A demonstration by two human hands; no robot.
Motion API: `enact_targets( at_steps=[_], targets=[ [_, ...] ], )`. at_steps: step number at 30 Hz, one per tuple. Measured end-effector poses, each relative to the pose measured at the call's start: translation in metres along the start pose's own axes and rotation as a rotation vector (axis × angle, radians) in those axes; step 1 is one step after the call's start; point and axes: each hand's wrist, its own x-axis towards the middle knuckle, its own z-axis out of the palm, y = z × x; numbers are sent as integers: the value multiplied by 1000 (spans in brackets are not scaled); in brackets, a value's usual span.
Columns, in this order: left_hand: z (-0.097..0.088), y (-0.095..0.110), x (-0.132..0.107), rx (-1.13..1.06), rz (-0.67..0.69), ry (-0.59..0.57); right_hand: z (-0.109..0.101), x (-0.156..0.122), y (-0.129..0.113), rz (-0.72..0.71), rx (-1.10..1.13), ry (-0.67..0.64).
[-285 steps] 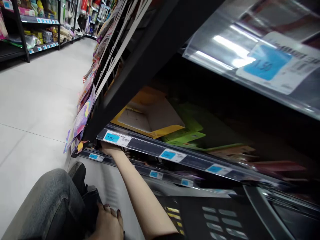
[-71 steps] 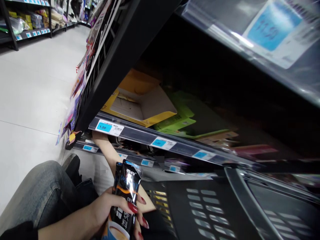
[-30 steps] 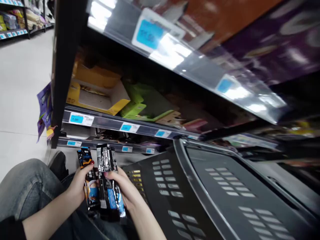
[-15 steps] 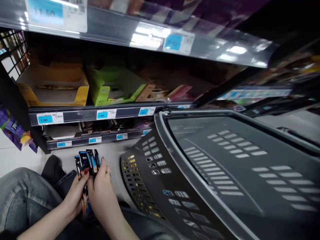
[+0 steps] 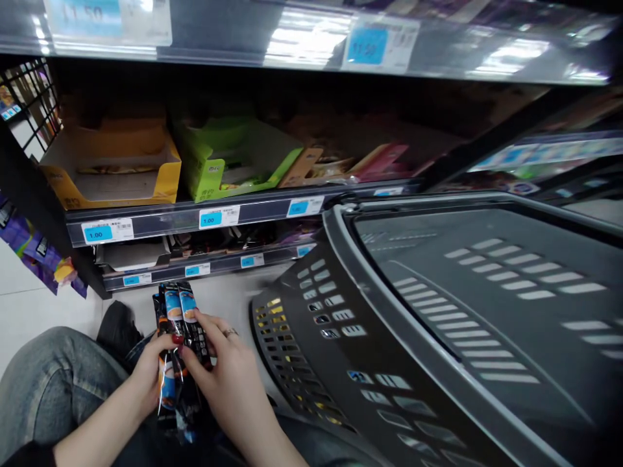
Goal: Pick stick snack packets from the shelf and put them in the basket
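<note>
Several long, narrow black snack packets [image 5: 187, 334] with blue and orange print are bunched upright between my two hands, above my lap. My left hand [image 5: 148, 373] grips the bunch from the left, its thumb across the front. From the right, my right hand [image 5: 226, 353] is closed on the packets too, with its thumb on their front and its fingers around the right edge. A ring shows on one right finger. The packets' lower ends hang below my hands in shadow, and their exact number cannot be made out.
A large grey shopping basket [image 5: 360, 285] stands close on my right, with yellow showing through its slots. Ahead, a low shelf holds a yellow carton [image 5: 168, 185] and a green carton [image 5: 209, 172]. Purple packets [image 5: 36, 243] hang at the left. My bent knee [image 5: 53, 370] is at lower left.
The packets have turned so their printed fronts show more, and my right hand has opened out somewhat over them. The view has shifted a little, moving shelf and basket rightward.
</note>
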Motion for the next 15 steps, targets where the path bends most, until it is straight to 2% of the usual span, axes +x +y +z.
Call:
enact_targets(
  at_steps=[3,7,10,12,15],
  targets=[
    [-2,3,0,-1,1,-41,-7,1,-7,45,57,-18],
    [-5,13,-1,-10,-19,-134,-24,11,-4,318,532,-129],
    [-9,22,-2,15,-41,-259,-35,19,0,373,750,-153],
    [-11,24,-5,2,-30,-387,-38,21,1,354,808,-89],
    [-14,21,-13,-31,-57,-510,-40,21,-1,313,909,125]
  ],
)
